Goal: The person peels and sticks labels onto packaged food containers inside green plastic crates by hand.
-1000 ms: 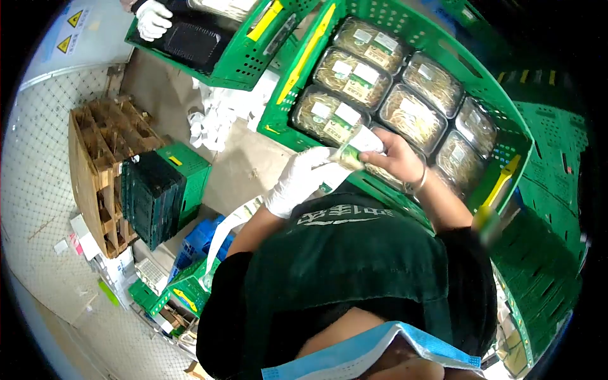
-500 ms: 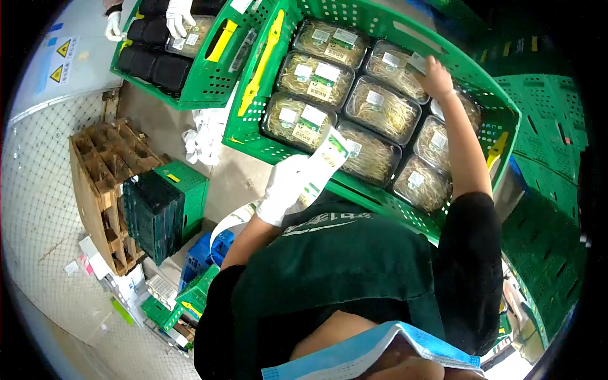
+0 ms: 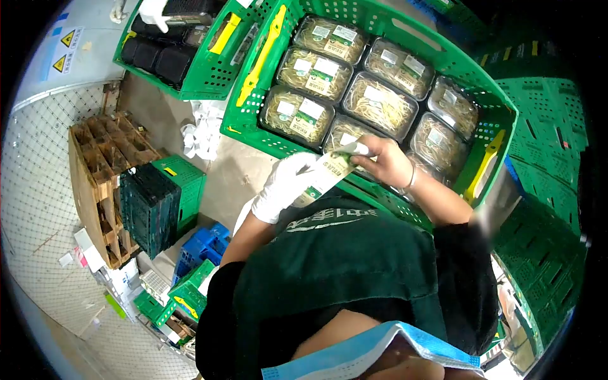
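R hand (image 3: pixel 387 163) is back from the upper-mid pack (image 3: pixel 400 66), which now has a 2nd label, & is on the label strip (image 3: pixel 335 168) again. L to R, clock pos. from ctr of view: wooden pallet (image 3: pixel 95 183) at 9, dark crate stack (image 3: pixel 147 212) just R of it. Tray crate (image 3: pixel 209 79) at 11, w/ black trays (image 3: pixel 170 62) & co-worker's gloved hand (image 3: pixel 154 14) over them. L hand (image 3: pixel 278 187), white glove, just off ctr at 9, clamped on strip; R hand, bare, at 2, pinches strip's upper end, thumb & fingers tog. Hands close but apart, strip btwn. Pack crate (image 3: pixel 472 60) at 1: clear-lidded packs of pale strands, L col. of 3 w/ 2 labels ea. Green crates (image 3: pixel 529 126) at 3.
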Demonstrator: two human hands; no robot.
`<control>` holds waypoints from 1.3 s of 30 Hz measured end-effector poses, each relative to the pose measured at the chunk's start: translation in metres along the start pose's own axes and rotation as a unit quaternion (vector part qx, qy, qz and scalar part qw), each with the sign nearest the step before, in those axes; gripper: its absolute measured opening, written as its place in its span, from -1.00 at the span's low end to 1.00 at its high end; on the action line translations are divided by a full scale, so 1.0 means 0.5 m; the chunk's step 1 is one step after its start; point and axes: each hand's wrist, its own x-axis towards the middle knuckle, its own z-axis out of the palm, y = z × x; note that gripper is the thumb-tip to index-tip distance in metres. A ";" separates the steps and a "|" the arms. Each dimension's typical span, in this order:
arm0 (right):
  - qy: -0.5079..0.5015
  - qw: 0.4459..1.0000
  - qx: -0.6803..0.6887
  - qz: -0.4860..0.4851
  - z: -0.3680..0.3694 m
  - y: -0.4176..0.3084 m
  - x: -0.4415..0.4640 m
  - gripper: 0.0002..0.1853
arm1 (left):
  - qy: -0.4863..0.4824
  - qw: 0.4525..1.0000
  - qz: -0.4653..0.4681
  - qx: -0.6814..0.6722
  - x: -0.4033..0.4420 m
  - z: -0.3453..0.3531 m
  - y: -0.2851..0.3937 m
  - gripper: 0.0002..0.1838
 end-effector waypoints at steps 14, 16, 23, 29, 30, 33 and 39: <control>0.067 0.874 -0.404 0.262 -0.098 0.301 0.008 -0.57 | 0.004 0.998 0.053 0.044 -0.026 0.021 -0.089 -0.76; 0.092 0.842 -0.473 0.243 -0.068 0.302 0.013 -0.42 | 0.016 0.999 -0.020 -0.042 -0.035 0.019 -0.076 -0.74; 0.061 0.969 0.176 0.164 -0.028 0.123 -0.032 -0.40 | 0.068 0.991 0.113 -0.007 -0.030 0.044 -0.037 -0.75; 0.018 0.997 0.013 0.078 0.036 -0.040 -0.053 -0.81 | 0.042 0.989 0.144 0.021 -0.009 0.055 -0.043 -0.79; 0.029 0.997 0.025 0.060 0.048 -0.046 -0.058 -0.81 | 0.068 0.972 0.217 -0.053 -0.005 0.074 -0.031 -0.80; 0.058 0.991 0.003 0.118 0.040 -0.063 -0.064 -0.80 | 0.082 0.984 0.129 0.095 -0.022 0.075 -0.001 -0.83; 0.151 0.957 -0.164 0.184 -0.093 0.050 -0.036 -0.75 | 0.056 0.980 0.163 0.104 -0.056 0.034 -0.071 -0.82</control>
